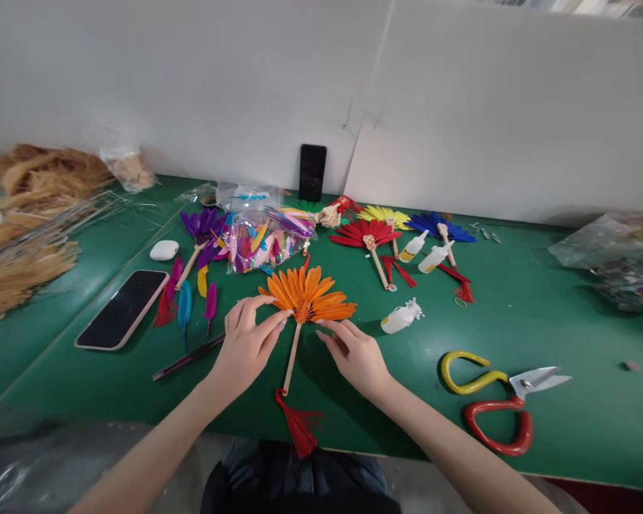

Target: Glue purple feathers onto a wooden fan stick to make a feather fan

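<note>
An orange feather fan lies on the green table, its wooden stick running toward me and ending in a red tassel over the front edge. My left hand rests at the fan's lower left, fingertips touching the feathers near the hub. My right hand sits at the lower right, fingers loosely spread and pointing at the hub. Neither hand grips the fan.
Left lie a black phone, a white earbud case, loose feathers and a dark pen. A bag of coloured feathers, finished fans and glue bottles sit behind. Scissors lie to the right. Straw is piled far left.
</note>
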`<state>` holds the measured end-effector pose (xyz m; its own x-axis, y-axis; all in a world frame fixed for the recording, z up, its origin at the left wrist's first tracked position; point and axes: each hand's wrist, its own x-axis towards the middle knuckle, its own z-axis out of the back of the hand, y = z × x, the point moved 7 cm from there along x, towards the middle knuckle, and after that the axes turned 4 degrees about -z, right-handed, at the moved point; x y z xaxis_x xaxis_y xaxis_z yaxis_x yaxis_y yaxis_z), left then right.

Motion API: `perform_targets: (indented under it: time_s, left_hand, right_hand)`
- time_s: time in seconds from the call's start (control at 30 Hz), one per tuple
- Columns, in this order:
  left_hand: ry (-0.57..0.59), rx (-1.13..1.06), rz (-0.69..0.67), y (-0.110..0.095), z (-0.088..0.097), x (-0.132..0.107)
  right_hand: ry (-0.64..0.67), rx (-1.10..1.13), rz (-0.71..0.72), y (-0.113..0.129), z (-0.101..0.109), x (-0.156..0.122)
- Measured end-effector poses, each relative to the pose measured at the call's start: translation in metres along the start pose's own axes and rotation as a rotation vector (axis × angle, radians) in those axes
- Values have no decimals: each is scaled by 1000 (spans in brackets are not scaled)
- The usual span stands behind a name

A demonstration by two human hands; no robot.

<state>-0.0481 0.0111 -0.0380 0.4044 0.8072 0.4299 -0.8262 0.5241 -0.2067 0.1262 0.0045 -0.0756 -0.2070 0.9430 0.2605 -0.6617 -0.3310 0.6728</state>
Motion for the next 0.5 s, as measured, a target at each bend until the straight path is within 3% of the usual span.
perform_targets:
  time_s: [0.23,0.5]
  left_hand:
    - [121,20,-117,6,-17,16]
    - [121,-10,-114,7,-25,16]
  right_hand:
    - [-19,104,4,0,-9,1]
    - [-27,130,-15,-6,-10,3]
